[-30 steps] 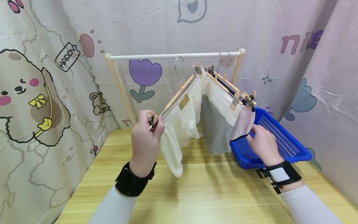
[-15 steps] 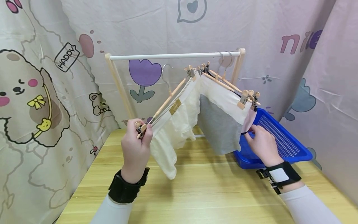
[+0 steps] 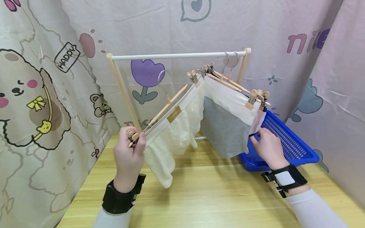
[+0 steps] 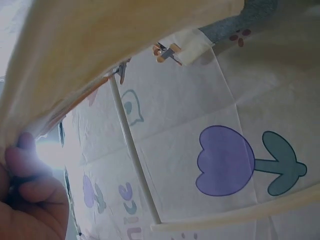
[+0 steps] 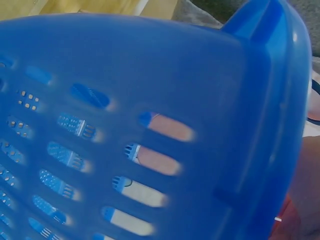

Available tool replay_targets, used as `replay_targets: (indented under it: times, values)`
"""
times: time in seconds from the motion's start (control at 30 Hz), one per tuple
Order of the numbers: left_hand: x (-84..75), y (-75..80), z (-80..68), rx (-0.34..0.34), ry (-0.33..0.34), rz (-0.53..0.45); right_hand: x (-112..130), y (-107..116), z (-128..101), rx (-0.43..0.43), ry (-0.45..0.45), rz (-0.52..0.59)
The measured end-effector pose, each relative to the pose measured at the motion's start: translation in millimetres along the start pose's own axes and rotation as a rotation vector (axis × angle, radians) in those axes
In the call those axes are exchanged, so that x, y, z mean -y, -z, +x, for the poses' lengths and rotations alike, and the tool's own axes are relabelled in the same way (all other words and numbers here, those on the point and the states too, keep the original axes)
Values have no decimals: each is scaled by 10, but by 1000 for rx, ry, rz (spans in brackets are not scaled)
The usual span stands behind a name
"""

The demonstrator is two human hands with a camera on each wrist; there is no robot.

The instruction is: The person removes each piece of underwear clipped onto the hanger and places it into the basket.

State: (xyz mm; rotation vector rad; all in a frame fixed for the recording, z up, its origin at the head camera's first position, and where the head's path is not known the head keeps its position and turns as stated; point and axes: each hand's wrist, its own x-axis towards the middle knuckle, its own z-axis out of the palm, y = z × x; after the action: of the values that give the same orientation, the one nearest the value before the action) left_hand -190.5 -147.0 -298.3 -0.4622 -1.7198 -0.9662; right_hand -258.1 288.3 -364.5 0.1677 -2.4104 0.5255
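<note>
We hold a hanger (image 3: 159,110) clip in our left hand (image 3: 128,156), off the rail (image 3: 176,56); right hand (image 3: 266,147) fingers pinch the pink cloth (image 3: 255,122). Next, probably unclipping.

We held our left hand (image 3: 127,155) raised in front of us, forearm angled up from the lower left, wrist slightly bent, a black band strapped round the wrist over a pale sleeve. Its fingers (image 3: 136,142) were curled tight, thumb and forefinger pinching at the top of the fist; the left wrist view caught only a fingertip (image 4: 22,161) and part of the palm at its lower left edge. Our right hand (image 3: 266,148) reached forward from the lower right, back of the hand up, fingers bent and pinching at their tips, a black-and-white band on that wrist.
</note>
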Motion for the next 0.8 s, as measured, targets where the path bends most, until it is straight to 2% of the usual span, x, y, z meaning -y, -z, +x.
replay_targets:
  times: [0.37,0.8]
  values:
    - [58,73,-26,36,-45,-8,-14,21,26,18,-15,-2]
    - [127,121,-4,59,-64,-48,103,289,83,-17,-95,17]
